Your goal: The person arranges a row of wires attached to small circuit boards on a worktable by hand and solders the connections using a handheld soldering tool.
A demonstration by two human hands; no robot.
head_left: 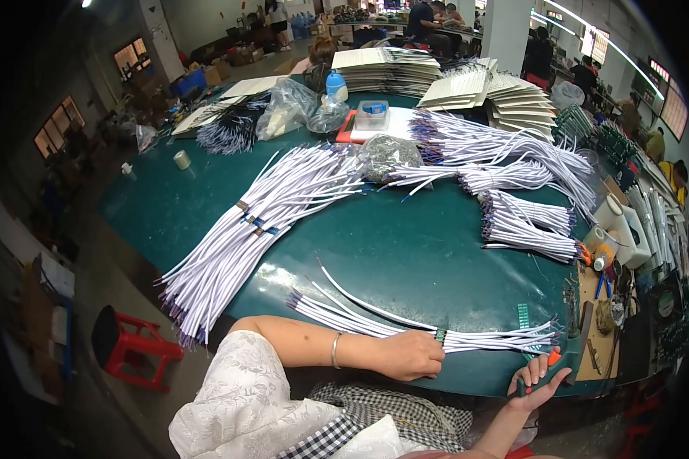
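My left hand (412,356) rests at the table's near edge, its fingers closed on a small bunch of white cables (360,320). Small green circuit boards (440,336) sit across those cables beside my fingers. One cable (360,295) bows away from the rest. To the right, my right hand (540,381) is wrapped round a dark green hand tool (530,388) with a red spot and an orange part; its exact kind is unclear. Just beyond it, the cables' dark-tipped right ends lie over a green comb-like strip (523,317).
A large bundle of white cables (241,229) lies on the green table (360,245) at left. More cable bundles (524,226) lie at the far right. Near the right edge are a white jug (628,233), blue pliers (604,287) and a wooden board (589,352). A red stool (142,348) stands at left.
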